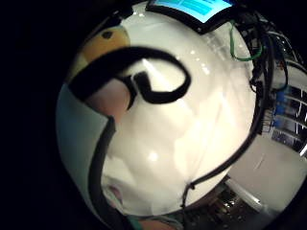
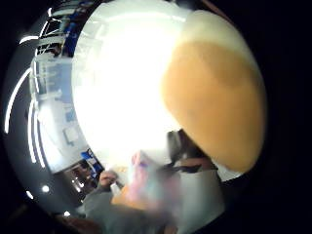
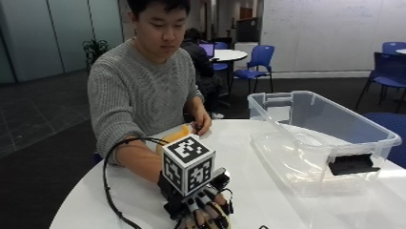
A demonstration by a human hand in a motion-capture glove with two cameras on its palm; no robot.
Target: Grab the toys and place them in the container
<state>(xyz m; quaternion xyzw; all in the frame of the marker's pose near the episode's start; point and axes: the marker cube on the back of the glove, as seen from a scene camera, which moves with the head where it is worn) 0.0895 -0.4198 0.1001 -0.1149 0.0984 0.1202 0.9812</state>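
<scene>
In the outside view my gloved right hand (image 3: 200, 212) is at the near edge of the white round table (image 3: 266, 200), fingers curled downward over a tan-orange soft toy (image 3: 226, 222) that is mostly hidden under them. The thumb side palm view shows that orange and cream toy (image 2: 214, 102) very close to the palm. In the little finger side palm view its yellow part with a dark spot (image 1: 103, 42) lies at a fingertip. A second yellow-orange toy (image 3: 177, 131) lies by the person's bare left hand (image 3: 201, 125). The clear plastic container (image 3: 380, 138) stands to the right and looks empty.
A black cable (image 3: 109, 186) loops from the glove over the table's left side. A black handle clip (image 3: 350, 164) sits on the container's near end. Chairs and another table stand behind the person. A lit screen (image 1: 192, 7) shows past the table's edge.
</scene>
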